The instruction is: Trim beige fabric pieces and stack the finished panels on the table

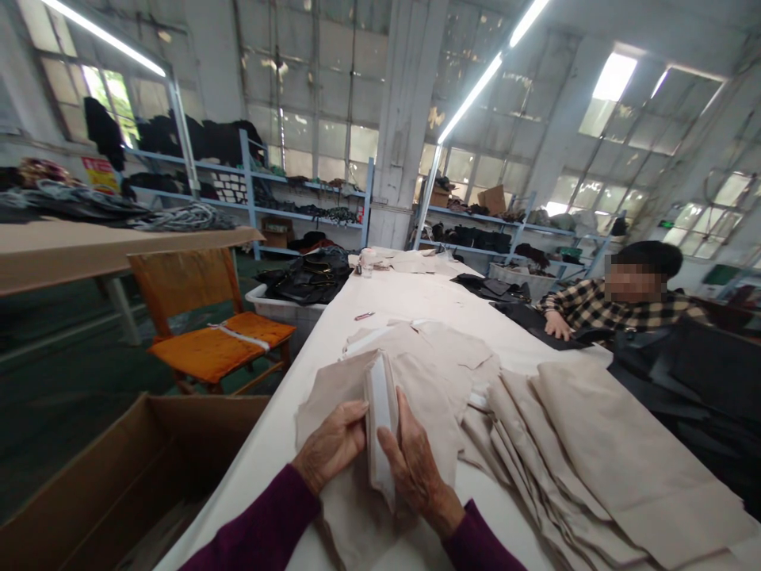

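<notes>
Near the front of the long white table, my two hands hold a folded piece of beige fabric with a white strip (380,400) along its middle. My left hand (334,446) pinches the left edge between thumb and fingers. My right hand (419,460) grips the right side, thumb over the white strip and fingers stretched along the cloth. Loose beige fabric pieces (440,365) lie spread beneath and beyond my hands. To the right is a pile of folded beige fabric (583,452), its layers draped over one another.
A small slim tool (364,316) lies on the white table (392,293). Leftward are an open cardboard box (112,452), an orange chair (226,341) and a bin of black items (309,276). Across the right side, a person in a checked shirt (586,301) touches black material (517,317).
</notes>
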`<state>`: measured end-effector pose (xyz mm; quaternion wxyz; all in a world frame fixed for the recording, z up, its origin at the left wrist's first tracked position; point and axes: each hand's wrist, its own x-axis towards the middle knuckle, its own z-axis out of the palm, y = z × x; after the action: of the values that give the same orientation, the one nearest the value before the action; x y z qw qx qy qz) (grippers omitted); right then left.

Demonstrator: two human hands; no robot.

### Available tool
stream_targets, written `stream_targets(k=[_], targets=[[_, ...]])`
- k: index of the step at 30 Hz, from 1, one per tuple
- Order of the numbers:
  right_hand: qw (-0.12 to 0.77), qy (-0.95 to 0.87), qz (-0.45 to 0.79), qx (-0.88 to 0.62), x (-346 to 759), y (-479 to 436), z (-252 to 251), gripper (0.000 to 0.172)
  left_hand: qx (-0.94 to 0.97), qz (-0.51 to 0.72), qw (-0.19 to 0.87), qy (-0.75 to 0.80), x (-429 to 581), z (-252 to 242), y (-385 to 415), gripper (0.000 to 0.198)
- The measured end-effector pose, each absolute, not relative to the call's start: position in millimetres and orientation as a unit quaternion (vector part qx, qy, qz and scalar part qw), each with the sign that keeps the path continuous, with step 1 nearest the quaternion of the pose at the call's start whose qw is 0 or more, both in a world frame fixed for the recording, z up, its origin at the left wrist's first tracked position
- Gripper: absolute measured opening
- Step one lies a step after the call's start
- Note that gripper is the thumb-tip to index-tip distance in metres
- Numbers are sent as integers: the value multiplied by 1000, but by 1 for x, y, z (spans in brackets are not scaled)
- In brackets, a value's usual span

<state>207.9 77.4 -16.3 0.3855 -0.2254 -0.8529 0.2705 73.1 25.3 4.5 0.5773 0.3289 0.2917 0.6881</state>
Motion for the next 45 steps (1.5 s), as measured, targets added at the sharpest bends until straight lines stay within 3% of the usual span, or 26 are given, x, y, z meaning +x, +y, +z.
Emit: stream_targets(k=[5, 9, 13, 15, 19, 22, 32, 41, 45], targets=[[371, -856, 313, -178, 207, 73, -4, 69, 407, 631, 494, 437, 83, 4, 24, 33], [375, -839, 341, -196, 206, 75, 7, 59, 443, 599, 437, 504, 83, 6, 19, 28], [429, -844, 229, -226, 205, 83, 1, 87, 420, 645, 360, 526, 75, 9, 12, 18], [440, -862, 155, -197, 204, 85, -4, 93, 421, 665, 332, 519, 73, 8, 12, 18], [439, -878, 57, -185, 203, 86, -8, 68, 437, 657, 314, 528, 78, 6, 17, 21], [428, -883, 72, -175, 203, 88, -7, 55, 477, 619, 323, 534, 82, 9, 20, 34], [426, -855, 245, -166, 204, 82, -7, 44, 518, 563, 330, 552, 74, 12, 21, 38], [418, -866, 190, -197, 201, 86, -10, 36, 561, 525, 258, 586, 75, 3, 27, 29], [437, -824, 212, -293, 205, 93, -5, 23, 569, 527, 201, 598, 81, 9, 23, 31]])
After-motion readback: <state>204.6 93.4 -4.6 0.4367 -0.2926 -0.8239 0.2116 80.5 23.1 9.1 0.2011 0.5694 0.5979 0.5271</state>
